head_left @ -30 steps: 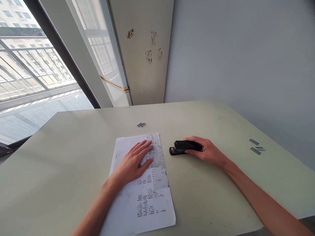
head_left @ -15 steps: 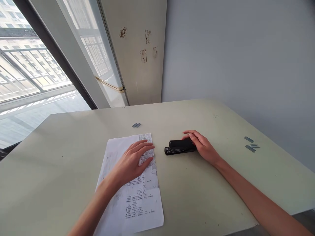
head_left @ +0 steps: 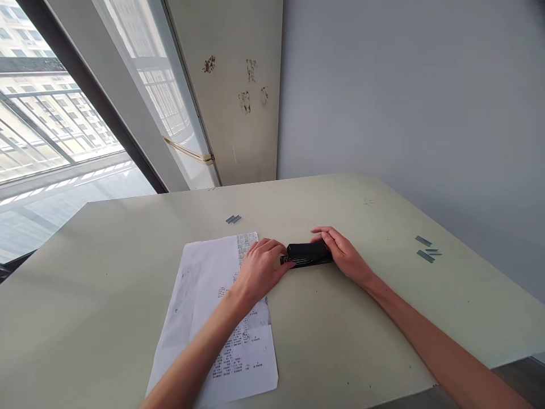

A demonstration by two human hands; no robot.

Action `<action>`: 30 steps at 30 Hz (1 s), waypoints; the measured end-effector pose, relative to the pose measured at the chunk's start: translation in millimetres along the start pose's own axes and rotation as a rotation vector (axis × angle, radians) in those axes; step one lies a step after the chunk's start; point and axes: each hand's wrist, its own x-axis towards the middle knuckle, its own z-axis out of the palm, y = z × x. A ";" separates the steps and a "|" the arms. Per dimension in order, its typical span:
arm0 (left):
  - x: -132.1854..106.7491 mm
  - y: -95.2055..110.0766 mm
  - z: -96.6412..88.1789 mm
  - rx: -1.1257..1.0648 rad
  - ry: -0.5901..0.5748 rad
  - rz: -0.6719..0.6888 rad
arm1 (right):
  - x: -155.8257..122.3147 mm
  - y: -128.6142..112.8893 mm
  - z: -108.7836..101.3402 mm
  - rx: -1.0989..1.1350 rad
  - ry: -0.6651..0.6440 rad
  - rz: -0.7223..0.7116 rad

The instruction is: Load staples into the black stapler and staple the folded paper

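A black stapler [head_left: 307, 254] lies flat on the pale green table [head_left: 106, 272], just right of a printed sheet of paper [head_left: 213, 318]. My left hand [head_left: 261, 270] has its fingers curled at the stapler's left end, over the paper's right edge, and touches the tip. My right hand [head_left: 343, 255] cups the stapler's right end, thumb behind it and fingers bent over its rear. What the fingertips pinch is hidden.
A small strip of staples [head_left: 233, 219] lies beyond the paper. More staple strips [head_left: 426, 250] lie at the right side of the table, near the grey wall. A window and a curtain stand at the far left.
My left hand has left the paper's middle and moved right to the stapler's front end. The right hand stayed at the stapler's rear. The view shifted slightly to the right.
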 end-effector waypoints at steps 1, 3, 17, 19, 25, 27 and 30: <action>0.6 0.3 1.4 0.009 0.005 0.007 | -0.4 -1.0 -0.5 -0.001 -0.001 0.002; 0.8 0.2 2.5 0.028 0.008 0.027 | -1.6 -3.7 -1.6 -0.003 -0.024 -0.005; -20.4 -16.3 -24.7 0.015 -0.003 0.008 | -5.8 -13.0 -4.5 -0.086 -0.170 -0.027; -23.7 -21.3 -27.9 0.014 -0.005 0.002 | -6.1 -12.7 -4.8 -0.078 -0.179 -0.019; -31.4 -31.2 -32.1 0.019 -0.003 0.002 | -6.5 -13.8 -4.6 -0.084 -0.183 -0.004; -33.4 -33.2 -33.5 0.016 -0.008 0.004 | -6.4 -14.3 -4.5 -0.088 -0.182 -0.002; -37.1 -37.6 -37.9 -0.011 -0.008 -0.006 | -6.2 -13.8 -4.6 -0.086 -0.184 0.011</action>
